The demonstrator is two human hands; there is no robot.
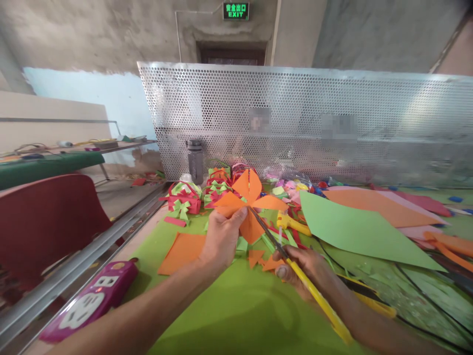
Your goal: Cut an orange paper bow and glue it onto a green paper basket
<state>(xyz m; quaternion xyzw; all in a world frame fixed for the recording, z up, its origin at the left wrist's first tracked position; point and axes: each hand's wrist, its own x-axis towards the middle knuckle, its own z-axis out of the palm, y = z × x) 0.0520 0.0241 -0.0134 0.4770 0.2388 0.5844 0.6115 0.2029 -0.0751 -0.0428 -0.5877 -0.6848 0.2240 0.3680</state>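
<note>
My left hand (221, 236) holds up an orange paper flower shape (248, 201) with several pointed petals, above the green table mat (236, 305). My right hand (306, 268) grips yellow-handled scissors (295, 271), whose dark blades reach up into the middle of the orange shape. Small orange paper scraps (263, 260) lie on the mat just below the two hands.
An orange paper square (183, 251) lies left of my hand. Finished red and green paper ornaments (184, 197) stand behind, near a grey bottle (195, 160). A large green sheet (354, 227) and orange sheets (380, 204) lie right. A pink power strip (92, 298) sits front left; perforated metal panel (295, 118) behind.
</note>
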